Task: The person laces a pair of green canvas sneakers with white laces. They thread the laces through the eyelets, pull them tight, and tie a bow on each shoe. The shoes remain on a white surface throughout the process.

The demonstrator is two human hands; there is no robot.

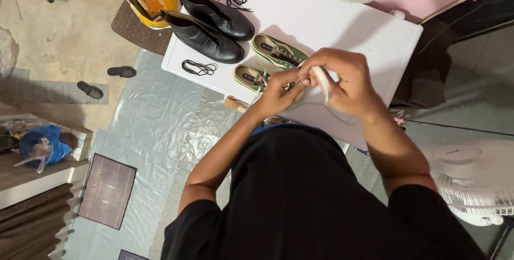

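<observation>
Hands (316,86) over table edge (342,131)

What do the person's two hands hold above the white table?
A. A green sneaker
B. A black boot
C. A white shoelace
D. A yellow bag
C: the left hand and right hand pinch a white shoelace between them, while the green sneakers and black boots rest untouched on the white table.
</observation>
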